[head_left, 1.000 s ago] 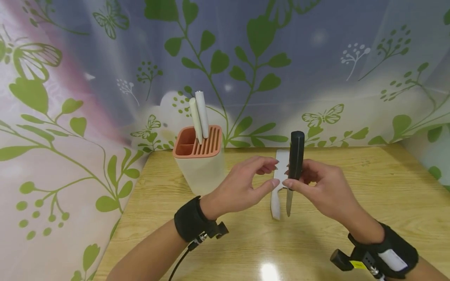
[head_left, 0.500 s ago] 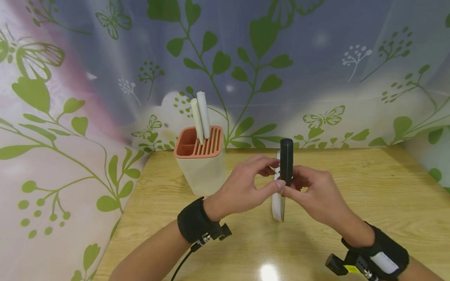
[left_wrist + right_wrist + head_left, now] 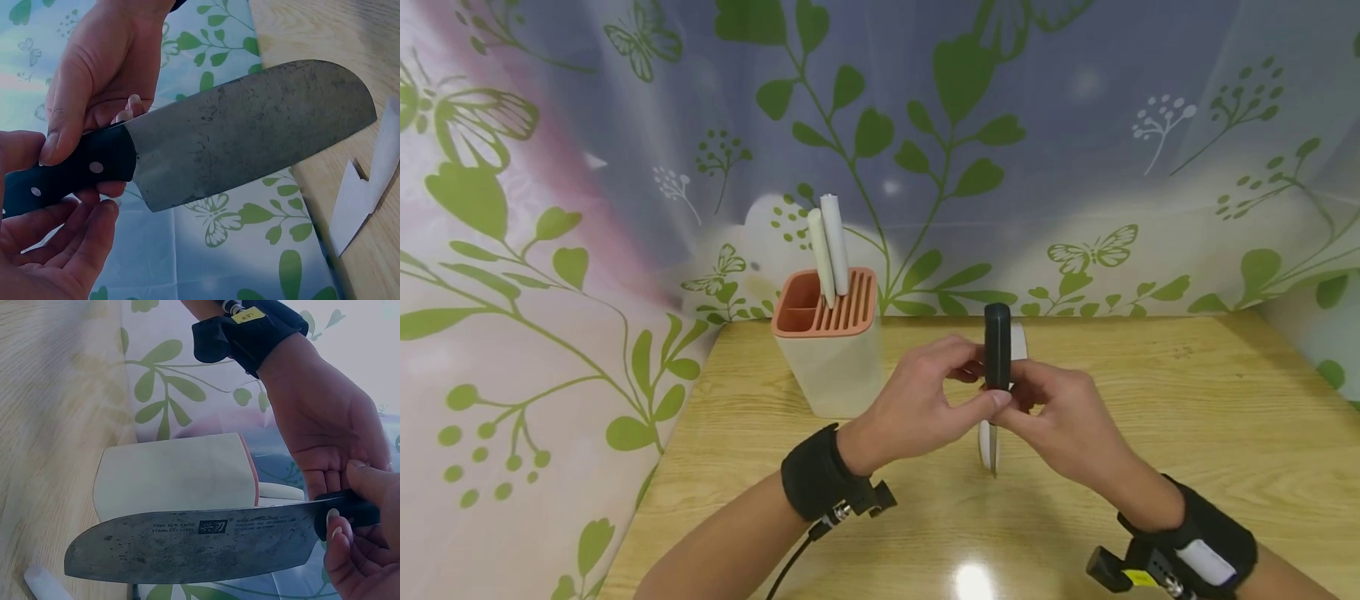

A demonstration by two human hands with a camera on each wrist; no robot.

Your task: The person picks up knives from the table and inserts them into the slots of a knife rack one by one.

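Note:
A kitchen knife (image 3: 997, 346) with a riveted black handle stands upright in the head view, handle up and blade down. Its broad, stained steel blade (image 3: 256, 134) shows fully in the left wrist view. My right hand (image 3: 1060, 412) pinches the handle between thumb and fingers near the blade. From the other side, my left hand (image 3: 928, 400) brackets the same handle, thumb at its lower end and fingers behind. A white cleaver (image 3: 1018, 342) lies on the table beyond, partly hidden by the hands and knife; its white handle (image 3: 984, 446) points toward me.
A cream knife block (image 3: 831, 375) with an orange slotted top stands left of my hands, with two pale-handled knives (image 3: 831, 250) in it. The wooden table (image 3: 1210, 433) meets a leaf-patterned curtain (image 3: 1075, 125) at the back. Both wrists wear black camera bands.
My right hand has brought the black-handled knife left and slightly lower, up to my left hand. The left thumb and fingers have come onto the handle. The block has not moved.

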